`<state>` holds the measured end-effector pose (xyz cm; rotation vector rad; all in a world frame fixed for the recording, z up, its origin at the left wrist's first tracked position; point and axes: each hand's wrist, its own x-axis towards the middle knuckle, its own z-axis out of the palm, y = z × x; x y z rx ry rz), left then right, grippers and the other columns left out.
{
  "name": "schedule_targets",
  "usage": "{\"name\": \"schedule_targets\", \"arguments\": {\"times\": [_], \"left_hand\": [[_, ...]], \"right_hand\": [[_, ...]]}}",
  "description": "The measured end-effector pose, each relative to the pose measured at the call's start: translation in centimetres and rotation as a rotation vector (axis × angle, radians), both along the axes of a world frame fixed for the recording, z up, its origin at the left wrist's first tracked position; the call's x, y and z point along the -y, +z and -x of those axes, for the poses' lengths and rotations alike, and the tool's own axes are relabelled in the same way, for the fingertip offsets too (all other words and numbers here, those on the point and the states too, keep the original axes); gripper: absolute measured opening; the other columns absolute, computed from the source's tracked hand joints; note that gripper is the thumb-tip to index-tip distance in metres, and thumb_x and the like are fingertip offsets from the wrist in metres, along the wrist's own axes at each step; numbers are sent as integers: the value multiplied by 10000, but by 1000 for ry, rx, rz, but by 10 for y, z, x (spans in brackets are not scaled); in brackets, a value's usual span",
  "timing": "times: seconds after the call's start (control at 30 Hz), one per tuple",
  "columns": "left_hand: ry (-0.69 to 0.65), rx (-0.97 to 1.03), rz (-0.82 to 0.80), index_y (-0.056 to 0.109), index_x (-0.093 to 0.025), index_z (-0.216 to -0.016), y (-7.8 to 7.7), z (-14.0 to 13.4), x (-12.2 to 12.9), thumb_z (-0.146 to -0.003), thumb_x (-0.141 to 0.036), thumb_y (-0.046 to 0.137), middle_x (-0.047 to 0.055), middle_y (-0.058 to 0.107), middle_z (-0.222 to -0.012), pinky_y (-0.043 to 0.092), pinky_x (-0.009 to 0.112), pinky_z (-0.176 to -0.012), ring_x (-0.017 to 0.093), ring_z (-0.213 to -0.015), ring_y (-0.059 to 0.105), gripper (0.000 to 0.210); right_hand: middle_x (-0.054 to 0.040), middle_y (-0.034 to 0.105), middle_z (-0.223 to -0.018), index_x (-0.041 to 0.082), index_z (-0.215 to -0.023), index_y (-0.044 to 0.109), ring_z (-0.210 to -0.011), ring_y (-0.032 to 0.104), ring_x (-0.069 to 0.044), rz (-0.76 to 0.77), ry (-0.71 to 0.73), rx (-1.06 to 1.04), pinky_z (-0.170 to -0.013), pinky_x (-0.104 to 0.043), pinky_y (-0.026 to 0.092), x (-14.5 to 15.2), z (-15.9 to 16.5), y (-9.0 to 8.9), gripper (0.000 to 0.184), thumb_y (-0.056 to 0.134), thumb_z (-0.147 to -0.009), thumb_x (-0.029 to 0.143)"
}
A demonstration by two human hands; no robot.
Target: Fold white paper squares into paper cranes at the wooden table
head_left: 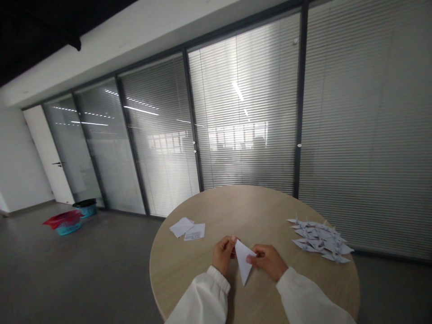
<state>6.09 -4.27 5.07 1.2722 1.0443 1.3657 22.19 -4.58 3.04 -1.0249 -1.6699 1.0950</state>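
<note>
A white sheet of paper folded into a triangle [243, 263] is held between my two hands, its point toward me. My left hand [222, 255] pinches its upper left corner. On the right edge, the thumb and fingers of my right hand [270, 260] are closed on the paper. To the right lies a pile of folded paper cranes [320, 238]. Farther to the left are several loose paper squares [182, 226], one with print on it.
The round wooden table [236, 207] stands before a glass partition with blinds [249, 112]. On the floor to the left are a bin with a red liner [65, 220] and one with a black liner [87, 207]. A white door [47, 153] is beyond.
</note>
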Motion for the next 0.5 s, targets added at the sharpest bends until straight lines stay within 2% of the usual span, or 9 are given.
{"name": "schedule_targets", "arguments": {"times": [0.13, 0.27, 0.4, 0.5], "left_hand": [[-81, -42, 72, 605, -126, -682, -4, 0, -1, -552, -568, 619, -8, 540, -561, 419, 221, -468, 111, -501, 506, 462], [-139, -75, 87, 611, -115, -629, -9, -1, -2, -532, -548, 649, -15, 522, -507, 410, 216, -469, 100, -475, 481, 445], [-115, -109, 43, 593, -112, -532, -5, -1, 2, -529, -531, 658, -32, 465, -432, 366, 200, -431, 80, -424, 424, 424], [-78, -142, 12, 599, -109, -534, -2, -2, 4, -542, -529, 648, -27, 474, -435, 350, 198, -423, 82, -425, 424, 423]], "right_hand": [[44, 506, -487, 140, -575, 567, -466, 429, -89, -12, -95, 1, -450, -192, 295, 1, -1, 4, 283, 622, -616, 415], [35, 533, -501, 146, -568, 566, -486, 461, -105, -41, -154, 0, -475, -201, 325, 1, -3, 7, 295, 604, -631, 431], [20, 565, -531, 146, -589, 568, -516, 502, -121, -26, -98, -32, -502, -209, 359, 3, -3, 8, 302, 605, -629, 443], [7, 587, -564, 144, -605, 568, -554, 531, -136, -27, -54, -73, -532, -218, 384, 3, -2, 8, 312, 604, -632, 453]]}}
